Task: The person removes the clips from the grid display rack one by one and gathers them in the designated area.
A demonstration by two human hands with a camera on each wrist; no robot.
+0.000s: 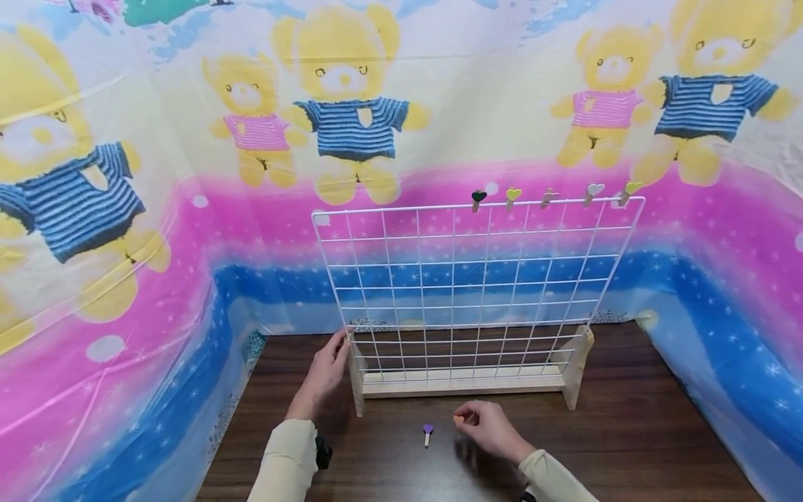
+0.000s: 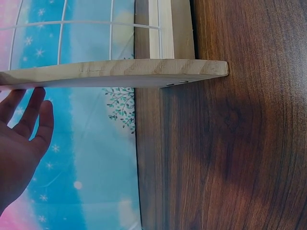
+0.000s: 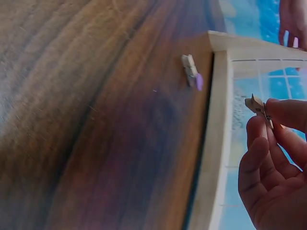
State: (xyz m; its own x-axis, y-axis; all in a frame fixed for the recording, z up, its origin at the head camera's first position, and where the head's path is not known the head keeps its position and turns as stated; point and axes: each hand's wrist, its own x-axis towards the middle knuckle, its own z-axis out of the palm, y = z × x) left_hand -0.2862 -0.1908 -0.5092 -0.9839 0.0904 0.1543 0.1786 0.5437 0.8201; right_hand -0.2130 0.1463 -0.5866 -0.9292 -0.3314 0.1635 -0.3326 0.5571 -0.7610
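My right hand (image 1: 492,429) pinches a small wooden clothespin (image 3: 258,106) between thumb and fingertips, just above the table. In the head view its orange heart (image 1: 459,420) shows at the fingertips. To its left lies another clothespin with a purple heart (image 1: 428,434), flat on the table. A white wire grid (image 1: 439,286) stands upright in a wooden stand (image 1: 464,385). With its fingertips, my left hand (image 1: 327,366) touches the stand's left side piece (image 2: 115,69) near the top; its fingers (image 2: 44,120) are loosely extended in the left wrist view.
Along the grid's top wire, toward the right, sit several heart clothespins: a black one (image 1: 479,198), a yellow one (image 1: 514,195), a white one (image 1: 594,190) and others. The dark wooden table (image 1: 633,432) backs onto a bear-printed cloth (image 1: 251,223), which also rises at both sides.
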